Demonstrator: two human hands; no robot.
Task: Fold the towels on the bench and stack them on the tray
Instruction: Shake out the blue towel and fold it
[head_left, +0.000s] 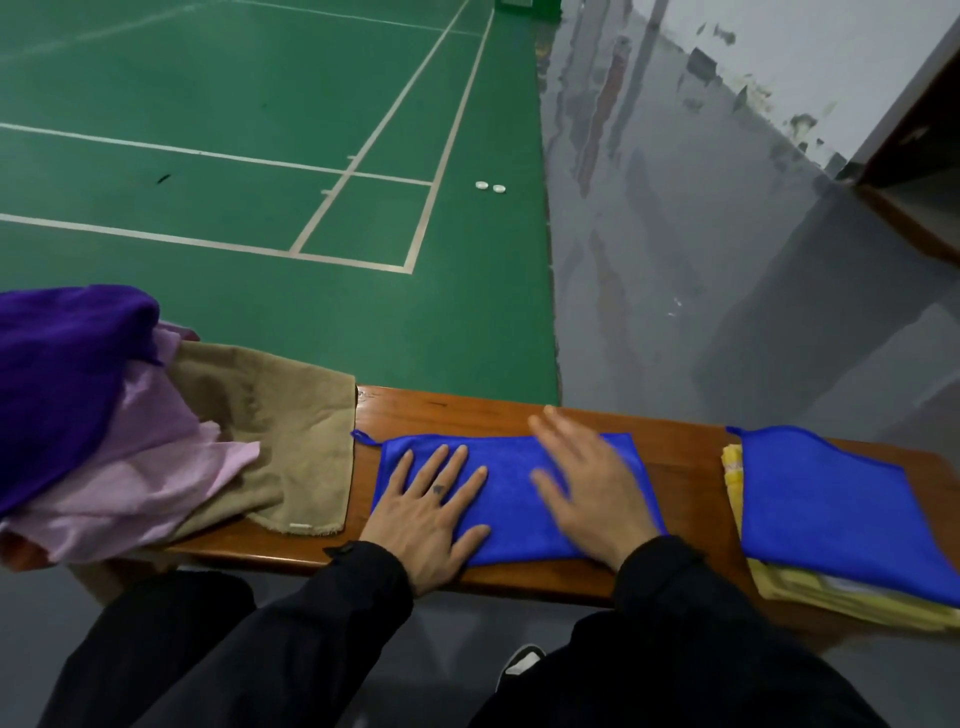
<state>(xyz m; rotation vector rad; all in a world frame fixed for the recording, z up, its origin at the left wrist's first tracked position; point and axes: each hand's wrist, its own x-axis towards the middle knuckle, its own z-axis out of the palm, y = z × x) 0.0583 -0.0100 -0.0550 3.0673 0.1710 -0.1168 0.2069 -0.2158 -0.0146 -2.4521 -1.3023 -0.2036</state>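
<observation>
Both my hands, left (434, 506) and right (587, 486), lie flat, grip released, pressing the folded blue towel (511, 499) mid-tabletop (680, 462). Risk: fold springs open when lifted toward the stack (831, 514).

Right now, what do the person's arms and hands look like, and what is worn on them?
Both arms are covered by long black sleeves that end at the wrists. The left hand and the right hand are bare, with no gloves. The left hand has a small dark mark on one finger, perhaps a tattoo or a ring; I cannot tell which.
</observation>
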